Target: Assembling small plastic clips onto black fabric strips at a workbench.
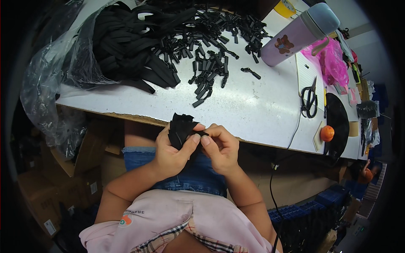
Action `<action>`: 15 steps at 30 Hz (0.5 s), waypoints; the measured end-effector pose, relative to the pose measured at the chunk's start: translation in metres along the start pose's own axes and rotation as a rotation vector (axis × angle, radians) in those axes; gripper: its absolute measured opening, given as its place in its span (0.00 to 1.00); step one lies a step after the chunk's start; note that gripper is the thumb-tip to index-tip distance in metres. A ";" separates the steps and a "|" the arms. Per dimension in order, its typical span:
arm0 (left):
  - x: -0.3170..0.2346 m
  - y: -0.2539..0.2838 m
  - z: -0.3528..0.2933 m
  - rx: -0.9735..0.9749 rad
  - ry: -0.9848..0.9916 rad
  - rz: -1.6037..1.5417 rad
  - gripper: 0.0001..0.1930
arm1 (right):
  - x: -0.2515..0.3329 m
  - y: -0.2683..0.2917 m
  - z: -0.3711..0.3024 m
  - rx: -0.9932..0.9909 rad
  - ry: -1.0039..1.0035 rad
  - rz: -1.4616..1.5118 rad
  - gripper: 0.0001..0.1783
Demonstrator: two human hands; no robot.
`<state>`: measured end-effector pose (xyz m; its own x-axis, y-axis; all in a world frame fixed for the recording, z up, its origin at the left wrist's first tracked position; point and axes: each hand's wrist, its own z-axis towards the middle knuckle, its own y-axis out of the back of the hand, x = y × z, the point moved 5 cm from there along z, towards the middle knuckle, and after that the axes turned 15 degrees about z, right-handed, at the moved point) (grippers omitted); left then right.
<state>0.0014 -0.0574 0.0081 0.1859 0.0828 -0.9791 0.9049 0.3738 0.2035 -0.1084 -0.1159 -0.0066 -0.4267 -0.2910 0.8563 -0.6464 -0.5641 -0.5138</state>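
My left hand (174, 152) is closed around a bundle of black fabric strips (180, 128), held over my lap just off the table's front edge. Thumb and fingers of my right hand (222, 148) pinch a small black end (201, 133) that sticks out beside the left thumb. Whether this end belongs to the strips or is a separate piece, I cannot tell. Beyond my hands, many small black zipper pulls (209, 67) lie scattered on the white table (168, 103). One zipper pull (252, 73) lies apart from the others. A big heap of black strips (122, 46) sits at the far left.
Clear plastic (46, 88) hangs over the table's left edge. At the right are a lilac bottle (284, 42), black scissors (309, 103), a pink plastic bag (333, 63), an orange round thing (327, 133) and a cable (271, 189). Cardboard boxes (42, 198) stand at lower left.
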 end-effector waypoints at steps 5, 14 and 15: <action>-0.001 0.001 0.002 0.037 -0.049 0.047 0.08 | -0.002 0.002 -0.003 -0.033 -0.107 0.088 0.03; 0.009 -0.001 0.004 0.202 0.183 -0.260 0.07 | 0.017 -0.003 0.001 0.017 0.281 -0.285 0.06; 0.007 0.000 0.003 0.160 0.102 -0.159 0.07 | 0.014 0.000 0.003 0.022 0.155 -0.268 0.05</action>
<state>0.0036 -0.0602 0.0013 0.0044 0.1307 -0.9914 0.9704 0.2387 0.0358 -0.1122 -0.1222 0.0058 -0.3354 -0.0092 0.9420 -0.7358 -0.6219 -0.2681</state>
